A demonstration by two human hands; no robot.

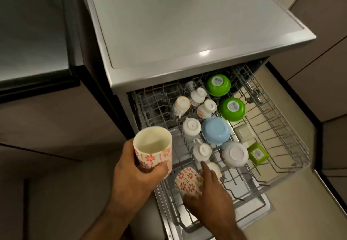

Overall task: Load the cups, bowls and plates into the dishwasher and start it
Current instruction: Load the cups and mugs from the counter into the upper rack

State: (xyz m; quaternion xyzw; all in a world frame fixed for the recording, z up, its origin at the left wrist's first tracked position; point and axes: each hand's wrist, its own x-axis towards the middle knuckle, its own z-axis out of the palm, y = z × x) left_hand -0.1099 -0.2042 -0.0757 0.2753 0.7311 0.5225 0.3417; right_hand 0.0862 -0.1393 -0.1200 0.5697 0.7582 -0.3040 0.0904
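My left hand [135, 170] grips an upright flowered cup [153, 146] just left of the pulled-out dishwasher rack [281, 127]. My right hand [208, 191] holds a second flowered cup [187, 180], mouth down, at the rack's near left corner, with the forefinger stretched out beside it. Several white cups, such as one in the rack's left half [191, 127], stand upside down in the rack. Two green bowls [217, 84] [232, 109], a blue bowl [216, 130] and a white bowl [234, 154] lie face down to their right.
A small green box [257, 153] sits in the rack near the white bowl. The dishwasher's grey top [187, 23] overhangs the rack's back. The open door [293, 192] lies below the rack. Cabinet fronts [47, 117] close in left and right.
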